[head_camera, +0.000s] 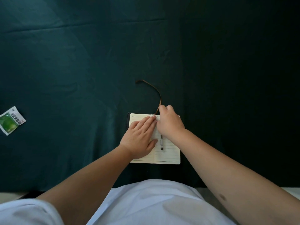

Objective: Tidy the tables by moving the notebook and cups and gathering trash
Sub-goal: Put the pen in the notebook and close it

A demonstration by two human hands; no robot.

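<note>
An open lined notebook (168, 155) lies on the dark green tablecloth near the table's front edge. A black pen (161, 142) rests on its right page. My left hand (139, 140) lies flat on the left page, fingers spread toward the spine. My right hand (169, 122) is curled at the top of the spine, fingers pinched where the brown ribbon bookmark (158, 93) leaves the book. The ribbon curves away over the cloth. A small crumpled white scrap (153, 115) sits at the fingertips.
A green and white sachet wrapper (11, 121) lies at the far left of the table. The dark green tablecloth (81, 70) covers the whole surface. My white shirt fills the bottom of the view.
</note>
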